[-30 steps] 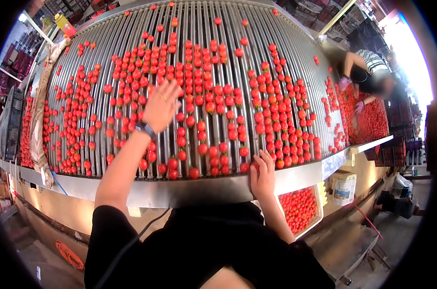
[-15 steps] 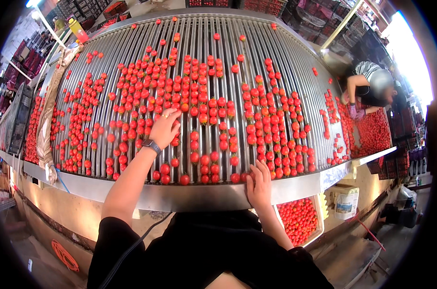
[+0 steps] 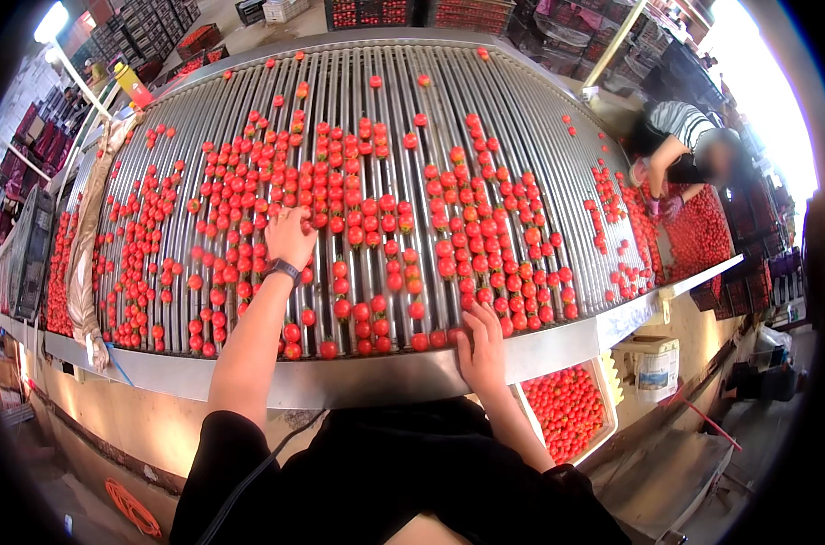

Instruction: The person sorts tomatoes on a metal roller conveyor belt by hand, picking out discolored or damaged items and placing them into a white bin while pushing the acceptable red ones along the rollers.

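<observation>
Small red tomatoes (image 3: 372,238) lie in rows in the grooves of a wide metal roller table (image 3: 412,182). My left hand (image 3: 291,236), with a dark watch (image 3: 283,269) on its wrist, is over the middle-left tomatoes. Its fingers are curled together, and what they hold, if anything, is hidden. My right hand (image 3: 482,350) rests at the table's smooth metal front edge (image 3: 367,380). The fingers there are stretched forward and slightly apart, their tips beside the nearest tomatoes, holding nothing visible.
Under the front edge on the right stands a pale crate (image 3: 611,413) full of tomatoes. A co-worker (image 3: 680,145) leans over a tomato pile (image 3: 694,232) at the right end. Rolled cloth (image 3: 87,245) divides the table's left side. An orange hose (image 3: 133,507) lies at lower left.
My left hand has drawn back slightly to the left, and its outstretched fingers have curled in. My right hand stays at the front edge. The whole view has shifted a little.
</observation>
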The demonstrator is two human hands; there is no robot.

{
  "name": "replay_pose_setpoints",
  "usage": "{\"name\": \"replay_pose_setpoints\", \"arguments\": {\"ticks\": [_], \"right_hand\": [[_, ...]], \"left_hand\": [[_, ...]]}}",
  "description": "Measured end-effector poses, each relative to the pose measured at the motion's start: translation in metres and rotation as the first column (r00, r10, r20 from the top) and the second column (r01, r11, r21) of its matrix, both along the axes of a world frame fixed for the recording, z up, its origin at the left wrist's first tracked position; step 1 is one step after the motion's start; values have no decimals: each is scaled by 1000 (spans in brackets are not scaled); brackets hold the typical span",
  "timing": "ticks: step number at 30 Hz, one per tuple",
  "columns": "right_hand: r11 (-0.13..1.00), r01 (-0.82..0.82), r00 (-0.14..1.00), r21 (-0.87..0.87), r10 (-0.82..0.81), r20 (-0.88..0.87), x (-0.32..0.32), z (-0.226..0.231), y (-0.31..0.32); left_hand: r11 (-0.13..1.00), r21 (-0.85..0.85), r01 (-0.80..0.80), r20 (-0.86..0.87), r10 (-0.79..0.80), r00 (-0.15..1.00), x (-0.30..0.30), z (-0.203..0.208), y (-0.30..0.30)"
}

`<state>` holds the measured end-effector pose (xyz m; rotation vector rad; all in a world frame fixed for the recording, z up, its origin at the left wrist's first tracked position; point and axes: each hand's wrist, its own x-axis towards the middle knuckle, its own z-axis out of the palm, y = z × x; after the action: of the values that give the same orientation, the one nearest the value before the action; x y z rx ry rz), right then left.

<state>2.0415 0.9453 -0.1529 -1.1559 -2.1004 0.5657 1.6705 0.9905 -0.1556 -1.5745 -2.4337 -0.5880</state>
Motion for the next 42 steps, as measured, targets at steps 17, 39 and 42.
{"name": "replay_pose_setpoints", "arguments": {"ticks": [17,39,42], "right_hand": [[1000,6,1000,-12,-6,-4,22,-3,10],[427,867,492,-256,-812,313,395,-85,-24],[513,854,518,-83,-854,51,303,-40,6]], "left_hand": [[960,182,214,165,-244,955,13,-3,-8],[879,-64,472,329,-428,842,113,-14,-42],[855,-197,479,68,-475,877,106,-6,-41]]}}
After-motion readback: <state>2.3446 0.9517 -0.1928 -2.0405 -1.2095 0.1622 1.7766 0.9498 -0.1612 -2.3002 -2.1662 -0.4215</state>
